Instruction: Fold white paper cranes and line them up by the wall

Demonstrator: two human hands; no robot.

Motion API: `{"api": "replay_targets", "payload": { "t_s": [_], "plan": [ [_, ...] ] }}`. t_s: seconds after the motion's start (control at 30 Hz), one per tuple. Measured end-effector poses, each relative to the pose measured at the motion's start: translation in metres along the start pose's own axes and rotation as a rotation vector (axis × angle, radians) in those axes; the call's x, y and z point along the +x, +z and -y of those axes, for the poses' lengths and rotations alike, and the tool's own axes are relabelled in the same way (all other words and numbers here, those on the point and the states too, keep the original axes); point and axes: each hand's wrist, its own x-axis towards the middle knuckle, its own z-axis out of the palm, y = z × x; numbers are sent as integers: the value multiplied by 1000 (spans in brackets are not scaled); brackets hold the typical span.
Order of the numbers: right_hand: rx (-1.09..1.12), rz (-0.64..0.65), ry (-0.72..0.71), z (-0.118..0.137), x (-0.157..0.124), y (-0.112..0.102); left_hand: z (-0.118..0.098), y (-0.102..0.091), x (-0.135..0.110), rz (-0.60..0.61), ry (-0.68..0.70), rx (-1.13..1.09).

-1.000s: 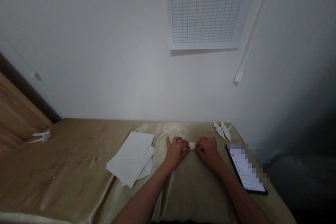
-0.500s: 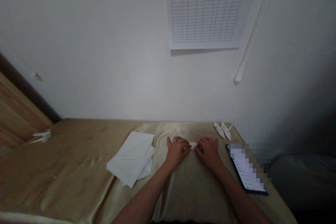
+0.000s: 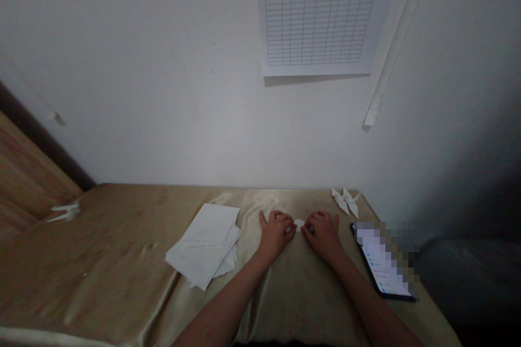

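Starting far left, we're looking at a wooden panel (image 3: 28, 173) that's edging into the corner, with a small scrap (image 3: 58, 117) sticking out from the wall (image 3: 142, 92) just past it. Below that, a white folded piece (image 3: 65, 211) is lying at the end of the tabletop (image 3: 118, 249), which is wearing a shiny, wrinkly gold-brown cover.

Next up, a messy paper stack (image 3: 203, 246) is sitting beside our left forearm, its top sheet showing rows of little dark marks we can't make out.

Our left hand (image 3: 273, 236) is resting low over the cover, fingers closing narrowly on one side of the small white paper (image 3: 299, 225), which is sitting right between our two hands. Above, a printed sheet (image 3: 317, 21) is hanging on the wall, showing a ruled table; its header writing is too blurry for us to read. Our right hand (image 3: 323, 232) is pinching the other side of the paper.

Two folded paper shapes (image 3: 345, 203) are lying together near the back edge, and a phone (image 3: 382, 265) is glowing beside our right forearm, its list unreadable and partly pixelated. A pale strip (image 3: 393, 43) is slanting down the wall, and something dark grey (image 3: 464, 276) is filling the far right.
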Motion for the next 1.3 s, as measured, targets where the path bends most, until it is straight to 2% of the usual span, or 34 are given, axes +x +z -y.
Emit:
{"api": "replay_targets", "payload": {
  "t_s": [0.3,0.6,0.93,1.3],
  "plan": [
    [-17,-35,21,4,-3,0,-3,-1,1,35,-76,-9],
    [-14,-46,36,4,-4,7,-1,6,2,10,-63,-2],
    [-10,46,66,1,-2,9,-4,6,0,31,-97,21],
    [-8,97,60,-5,1,6,5,7,2,175,-78,93]
  ]
}}
